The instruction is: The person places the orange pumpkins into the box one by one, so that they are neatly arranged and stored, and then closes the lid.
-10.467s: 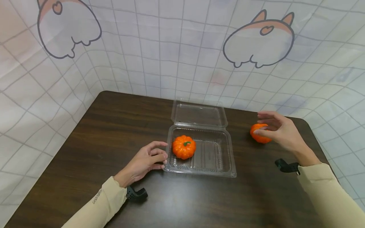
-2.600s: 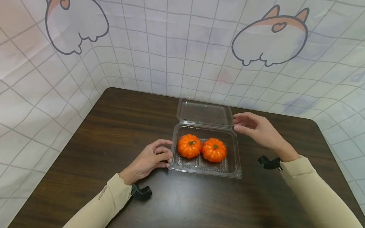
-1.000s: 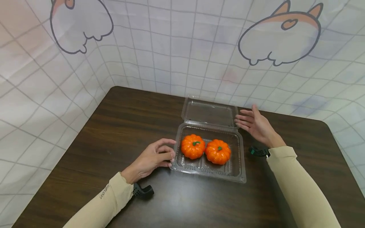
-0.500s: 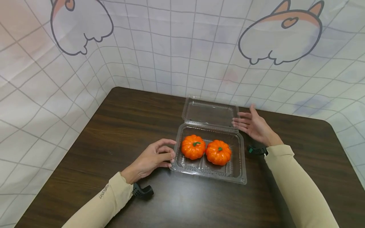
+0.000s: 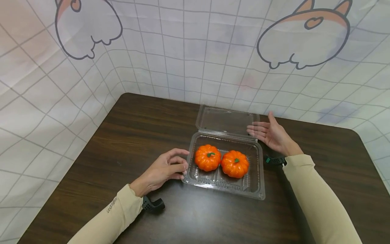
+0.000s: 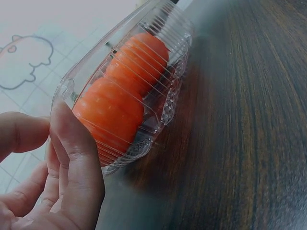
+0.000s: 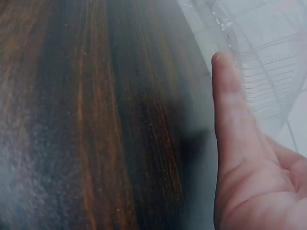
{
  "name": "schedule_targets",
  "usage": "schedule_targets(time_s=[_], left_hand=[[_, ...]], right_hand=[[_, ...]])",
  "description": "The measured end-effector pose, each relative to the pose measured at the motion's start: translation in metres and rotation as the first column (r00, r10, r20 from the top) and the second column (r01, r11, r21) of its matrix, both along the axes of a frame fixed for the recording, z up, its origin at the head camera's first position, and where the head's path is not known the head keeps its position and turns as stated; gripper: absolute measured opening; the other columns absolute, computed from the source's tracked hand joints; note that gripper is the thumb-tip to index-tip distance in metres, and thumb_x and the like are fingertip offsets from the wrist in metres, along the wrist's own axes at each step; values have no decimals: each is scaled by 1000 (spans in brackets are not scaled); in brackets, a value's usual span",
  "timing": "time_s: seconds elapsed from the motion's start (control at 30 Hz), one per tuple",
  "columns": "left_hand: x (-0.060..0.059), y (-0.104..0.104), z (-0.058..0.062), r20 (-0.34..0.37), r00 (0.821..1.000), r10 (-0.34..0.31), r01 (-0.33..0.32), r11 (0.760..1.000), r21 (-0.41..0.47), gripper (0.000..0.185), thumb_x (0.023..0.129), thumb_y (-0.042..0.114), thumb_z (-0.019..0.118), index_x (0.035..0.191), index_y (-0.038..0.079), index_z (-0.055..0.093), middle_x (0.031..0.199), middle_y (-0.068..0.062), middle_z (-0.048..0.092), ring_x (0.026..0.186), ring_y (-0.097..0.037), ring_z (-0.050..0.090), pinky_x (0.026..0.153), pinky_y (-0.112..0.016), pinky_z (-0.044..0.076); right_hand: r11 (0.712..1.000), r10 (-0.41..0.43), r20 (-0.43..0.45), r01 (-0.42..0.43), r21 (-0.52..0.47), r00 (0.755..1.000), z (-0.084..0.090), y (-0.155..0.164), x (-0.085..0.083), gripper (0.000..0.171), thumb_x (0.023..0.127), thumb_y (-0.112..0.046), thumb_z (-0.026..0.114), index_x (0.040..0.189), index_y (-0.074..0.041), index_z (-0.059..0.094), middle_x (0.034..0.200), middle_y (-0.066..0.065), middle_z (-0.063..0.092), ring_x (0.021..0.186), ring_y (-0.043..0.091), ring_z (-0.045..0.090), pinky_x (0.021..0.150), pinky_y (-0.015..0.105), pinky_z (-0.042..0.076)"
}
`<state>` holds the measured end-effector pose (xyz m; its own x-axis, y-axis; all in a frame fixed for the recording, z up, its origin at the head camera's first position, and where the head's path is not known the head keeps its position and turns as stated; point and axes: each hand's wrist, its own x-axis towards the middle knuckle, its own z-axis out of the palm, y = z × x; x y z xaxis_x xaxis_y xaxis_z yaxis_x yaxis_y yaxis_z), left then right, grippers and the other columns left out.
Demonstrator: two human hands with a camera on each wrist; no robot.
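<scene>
A clear plastic clamshell container point(image 5: 223, 189) lies on the table with its lid point(image 5: 226, 122) folded back toward the wall. Inside its base, a pumpkin with a curved green stem point(image 5: 208, 158) sits left of a second orange pumpkin point(image 5: 235, 164). My left hand point(image 5: 163, 169) pinches the base's left rim between thumb and fingers, as the left wrist view shows. At the lid's right edge, my right hand point(image 5: 272, 135) has its fingers straight and palm turned up. The fingertips overlap the clear lid and seem to be under it; exact contact is hard to tell.
The dark wooden table point(image 5: 137, 125) has rounded far corners. Behind it hangs a white gridded curtain point(image 5: 170, 51) with cartoon animals, close to the lid's far edge. Black straps with mounts point(image 5: 153, 205) are on both wrists.
The right-hand pumpkin went from the table into the container. My right hand moved to the lid's right edge, straightened its fingers and slid slightly left. The left hand stays at the rim.
</scene>
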<state>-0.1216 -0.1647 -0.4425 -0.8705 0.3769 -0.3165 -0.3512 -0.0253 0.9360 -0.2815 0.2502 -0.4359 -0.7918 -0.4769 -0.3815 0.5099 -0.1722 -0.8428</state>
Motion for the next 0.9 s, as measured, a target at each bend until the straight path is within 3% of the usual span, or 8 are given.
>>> schedule_targets(time_s=[0.1, 0.17, 0.23, 0.57, 0.77, 0.9], left_hand=[[0, 1, 0, 2, 1000, -5, 5, 1000, 2, 52, 97, 6, 71, 144, 8, 49, 97, 0, 66, 82, -16, 65, 71, -25, 61], [0, 1, 1, 4, 1000, -11, 11, 1000, 4, 53, 97, 6, 71, 145, 7, 48, 97, 0, 65, 81, -16, 65, 70, -25, 61], [0, 2, 1, 4, 1000, -16, 16, 1000, 4, 54, 97, 7, 71, 146, 6, 47, 97, 0, 65, 80, -15, 65, 70, -24, 61], [-1, 3, 2, 11, 1000, -14, 14, 1000, 11, 54, 97, 5, 70, 145, 6, 47, 96, 0, 66, 80, -15, 65, 70, -24, 61], [-1, 3, 1, 14, 1000, -14, 14, 1000, 20, 54, 96, 5, 71, 145, 6, 46, 96, 0, 65, 80, -15, 65, 70, -24, 61], [-1, 2, 1, 15, 1000, -11, 11, 1000, 17, 54, 97, 6, 71, 145, 6, 46, 96, 0, 66, 81, -15, 65, 70, -24, 61]], right_hand=[[1000, 10, 18, -10, -20, 1000, 0, 0, -1, 103, 97, -74, 34, 165, -2, 4, 165, 17, 40, 117, 12, 72, 98, 23, 58], [999, 27, 27, -26, -39, 999, 0, -1, -1, 104, 97, -74, 32, 166, -2, 4, 149, 12, 61, 117, 14, 72, 98, 25, 59], [997, 49, 30, -47, -63, 998, 0, -2, -2, 103, 97, -75, 30, 166, -4, 3, 132, 5, 72, 118, 16, 72, 99, 26, 59], [975, 103, 14, -99, -200, 995, 7, -5, -4, 102, 94, -78, 29, 167, -13, 0, 133, 14, 71, 123, 28, 71, 104, 36, 58], [957, 119, 27, -107, -269, 993, 12, -5, -5, 105, 93, -81, 27, 167, -12, 0, 138, 21, 67, 128, 35, 67, 109, 43, 54], [955, 139, -16, -139, -263, 990, 17, -5, -5, 103, 94, -80, 26, 167, -12, 1, 141, 19, 66, 130, 34, 66, 111, 42, 53]])
